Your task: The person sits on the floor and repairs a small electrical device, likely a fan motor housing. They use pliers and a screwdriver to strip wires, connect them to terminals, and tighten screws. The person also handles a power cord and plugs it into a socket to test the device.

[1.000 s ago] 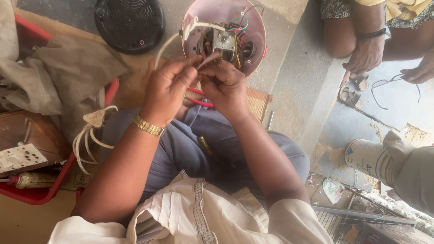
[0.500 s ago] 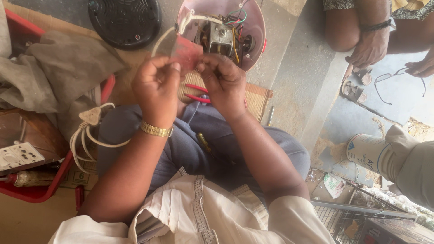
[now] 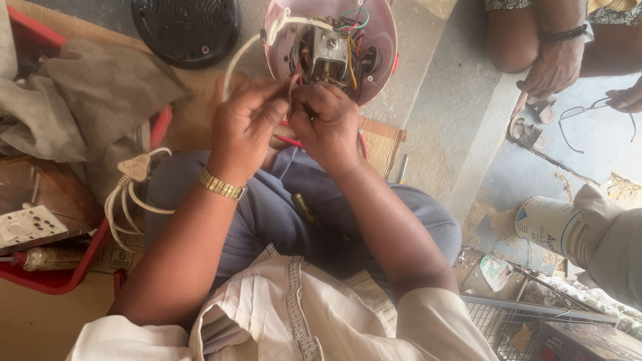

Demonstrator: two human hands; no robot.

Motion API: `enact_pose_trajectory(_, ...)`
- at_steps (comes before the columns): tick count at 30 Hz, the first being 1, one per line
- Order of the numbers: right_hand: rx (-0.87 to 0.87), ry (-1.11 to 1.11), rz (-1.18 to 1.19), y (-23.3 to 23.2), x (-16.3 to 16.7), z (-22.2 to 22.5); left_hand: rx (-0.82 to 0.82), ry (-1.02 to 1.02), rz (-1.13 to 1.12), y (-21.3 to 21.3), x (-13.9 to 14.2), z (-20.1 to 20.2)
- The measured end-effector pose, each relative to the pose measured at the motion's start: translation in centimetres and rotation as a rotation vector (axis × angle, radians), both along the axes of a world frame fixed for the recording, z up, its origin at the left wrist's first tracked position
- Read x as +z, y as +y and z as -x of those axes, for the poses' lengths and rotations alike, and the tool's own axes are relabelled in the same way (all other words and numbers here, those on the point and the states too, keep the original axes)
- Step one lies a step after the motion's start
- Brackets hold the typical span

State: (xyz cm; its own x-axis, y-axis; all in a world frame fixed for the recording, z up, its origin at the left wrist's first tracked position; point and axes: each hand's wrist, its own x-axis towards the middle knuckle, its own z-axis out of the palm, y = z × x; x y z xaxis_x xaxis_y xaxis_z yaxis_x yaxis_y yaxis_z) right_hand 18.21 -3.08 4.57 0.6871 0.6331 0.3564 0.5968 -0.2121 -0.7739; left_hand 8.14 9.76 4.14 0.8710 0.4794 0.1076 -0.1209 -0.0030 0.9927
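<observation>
My left hand [image 3: 246, 126] and my right hand [image 3: 326, 119] meet close together in front of an opened pink appliance base [image 3: 381, 40]. Its motor [image 3: 329, 50] and several coloured wires [image 3: 353, 30] are exposed. Both hands pinch the end of a thin white cord [image 3: 235, 60] that loops up to the base's rim. A gold watch band [image 3: 221, 185] is on my left wrist. A small screwdriver [image 3: 303, 208] lies on my lap, and red-handled pliers [image 3: 293, 141] show under my hands.
A black round cover [image 3: 186, 28] lies at the top left. A red tray [image 3: 67, 267] holds a grey cloth [image 3: 87, 100], a white plug with coiled cord [image 3: 134, 175] and a white socket plate [image 3: 30, 226]. Another person's hand [image 3: 554, 67] rests at the top right by spectacles [image 3: 588, 110].
The view has shifted so the pink base sits lower and nearer. My hands have closed together again on the white cord after the left one had drawn apart.
</observation>
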Motion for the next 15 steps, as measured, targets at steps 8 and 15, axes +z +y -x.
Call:
enact_pose_trajectory(8,0.053,-0.071,0.009,0.2,-0.2,0.3,0.051,0.049,-0.095,0.6,-1.3,-0.7)
enact_pose_trajectory(15,0.009,0.007,-0.055,-0.2,-1.0,0.3,0.272,0.000,0.099,-1.9,-2.3,-2.0)
